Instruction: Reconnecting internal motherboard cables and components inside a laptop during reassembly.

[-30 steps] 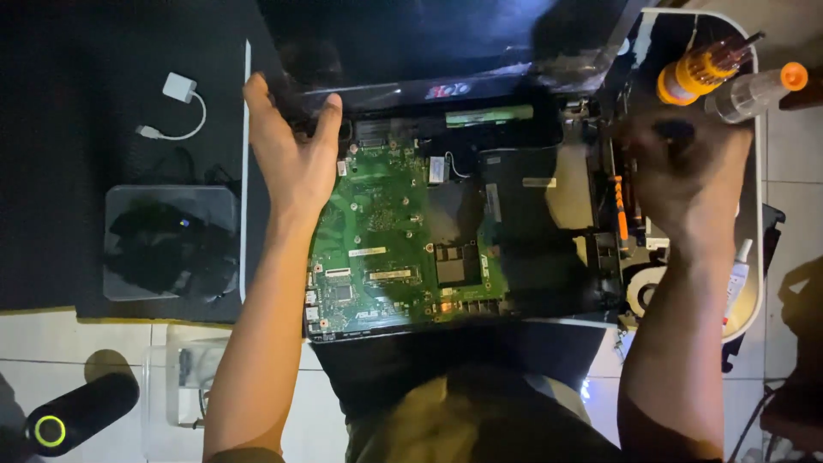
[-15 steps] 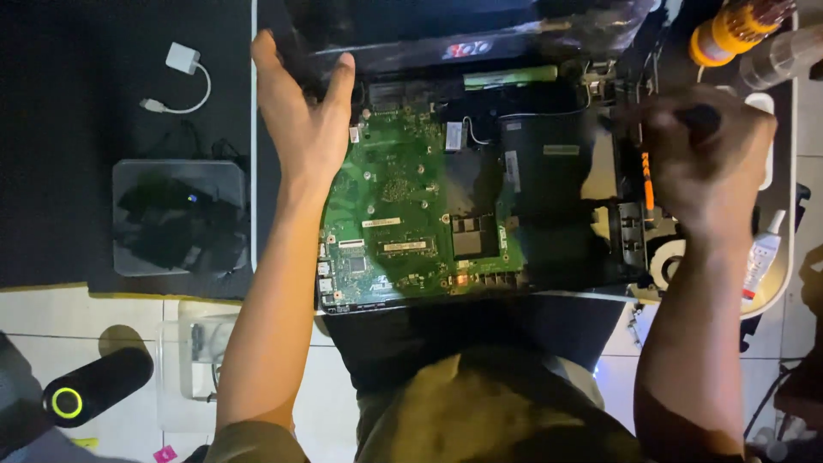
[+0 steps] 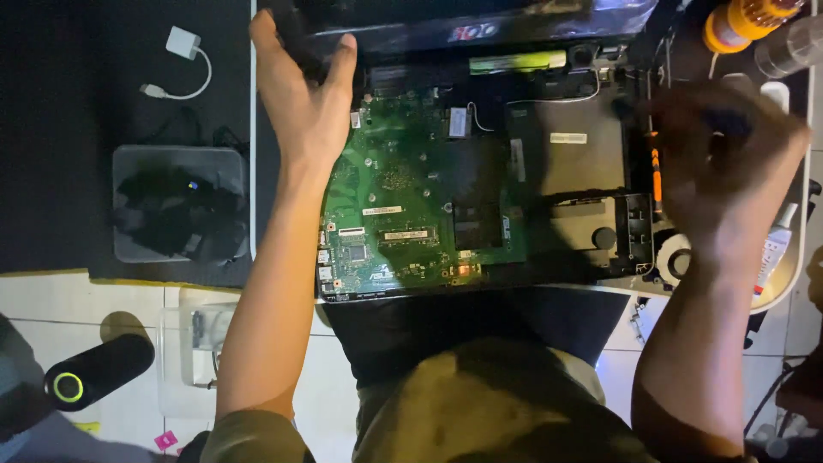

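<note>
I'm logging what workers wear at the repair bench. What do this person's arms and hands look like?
Both forearms are bare to past the elbow: no sleeves, gloves or watch show. The left hand shows no rings; the right hand is motion-blurred, so small details there cannot be told.

Circuit board (image 3: pixel 403 206) between left hand (image 3: pixel 304 111) and right hand (image 3: pixel 720 163)

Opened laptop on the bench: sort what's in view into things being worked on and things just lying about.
In hand:
- opened laptop, with its green circuit board
- left hand gripping its far left corner
- right hand over its right edge

Lying about:
- white adapter
- clear box of black parts
- orange bottle
- black cylinder with green ring
</note>
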